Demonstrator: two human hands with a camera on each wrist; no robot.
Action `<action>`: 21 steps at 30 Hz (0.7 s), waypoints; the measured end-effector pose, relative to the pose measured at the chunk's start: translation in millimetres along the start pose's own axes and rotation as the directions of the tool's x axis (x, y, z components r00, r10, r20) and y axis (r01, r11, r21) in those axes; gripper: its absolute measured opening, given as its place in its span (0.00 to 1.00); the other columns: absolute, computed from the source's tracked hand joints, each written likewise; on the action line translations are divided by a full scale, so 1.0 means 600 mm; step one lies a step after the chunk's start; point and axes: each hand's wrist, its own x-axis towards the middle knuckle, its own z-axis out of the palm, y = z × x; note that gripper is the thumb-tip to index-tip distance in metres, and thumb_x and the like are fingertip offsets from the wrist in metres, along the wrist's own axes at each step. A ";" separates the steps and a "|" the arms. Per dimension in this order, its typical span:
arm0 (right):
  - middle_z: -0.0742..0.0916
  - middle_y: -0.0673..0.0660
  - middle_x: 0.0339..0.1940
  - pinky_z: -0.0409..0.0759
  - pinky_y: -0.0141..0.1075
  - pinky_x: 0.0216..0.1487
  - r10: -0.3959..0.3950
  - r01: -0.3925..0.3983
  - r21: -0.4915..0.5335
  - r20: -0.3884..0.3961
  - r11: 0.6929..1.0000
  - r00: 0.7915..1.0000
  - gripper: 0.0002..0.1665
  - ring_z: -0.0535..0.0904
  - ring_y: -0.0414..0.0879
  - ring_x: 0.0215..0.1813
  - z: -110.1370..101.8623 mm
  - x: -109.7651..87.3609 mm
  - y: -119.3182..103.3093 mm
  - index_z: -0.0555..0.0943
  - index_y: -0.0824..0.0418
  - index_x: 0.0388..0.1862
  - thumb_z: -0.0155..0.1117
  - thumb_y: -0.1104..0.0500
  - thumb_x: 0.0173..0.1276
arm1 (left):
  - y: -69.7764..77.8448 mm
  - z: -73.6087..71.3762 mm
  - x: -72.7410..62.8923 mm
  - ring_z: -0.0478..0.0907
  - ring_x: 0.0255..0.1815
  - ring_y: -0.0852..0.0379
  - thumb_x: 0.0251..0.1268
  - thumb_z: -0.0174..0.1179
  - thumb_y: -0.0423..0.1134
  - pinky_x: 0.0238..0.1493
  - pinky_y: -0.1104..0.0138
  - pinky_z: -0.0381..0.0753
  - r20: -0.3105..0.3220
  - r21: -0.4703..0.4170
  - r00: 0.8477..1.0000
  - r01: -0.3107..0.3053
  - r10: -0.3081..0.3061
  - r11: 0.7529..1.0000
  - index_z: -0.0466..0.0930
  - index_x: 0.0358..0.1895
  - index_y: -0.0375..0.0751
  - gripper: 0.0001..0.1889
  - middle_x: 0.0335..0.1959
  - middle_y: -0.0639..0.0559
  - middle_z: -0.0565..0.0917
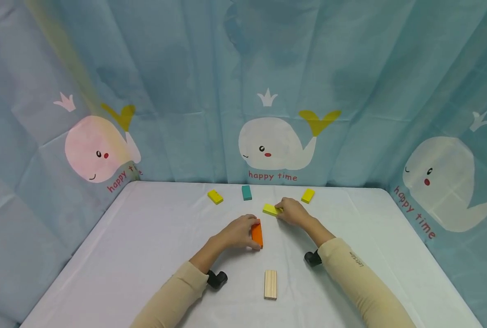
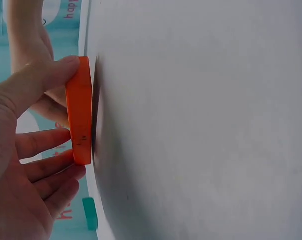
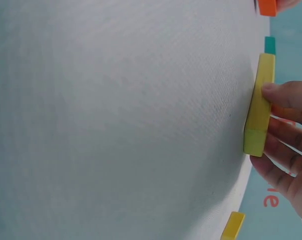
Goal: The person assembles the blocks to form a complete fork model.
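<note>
My left hand (image 1: pixel 240 232) holds an orange wooden block (image 1: pixel 257 234) by its two ends, thumb at the near end and fingers at the far end. In the left wrist view the orange block (image 2: pixel 80 112) is seen along its long side, close over the white tabletop. Farther back and to the right, my right hand (image 1: pixel 292 212) grips a yellow block (image 1: pixel 271 209). The right wrist view shows the thumb on the upper part of this yellow block (image 3: pixel 259 105), with the fingers behind it and at its lower end.
At the back of the white table (image 1: pixel 145 237) lie another yellow block (image 1: pixel 215 197), a teal block (image 1: pixel 246 192) and a third yellow block (image 1: pixel 308 196). A plain wood block (image 1: pixel 270 284) lies in front, between the forearms. Whale-print curtains surround the table.
</note>
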 end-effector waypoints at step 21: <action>0.84 0.57 0.46 0.79 0.44 0.56 -0.026 0.026 -0.023 -0.018 0.999 0.999 0.22 0.78 0.49 0.46 -0.001 -0.005 0.000 0.82 0.63 0.57 0.67 0.59 0.65 | 0.038 0.013 0.009 0.73 0.62 0.53 0.47 0.74 0.55 0.67 0.61 0.73 0.038 0.075 0.999 0.009 -0.012 0.997 0.72 0.66 0.43 0.41 0.68 0.49 0.73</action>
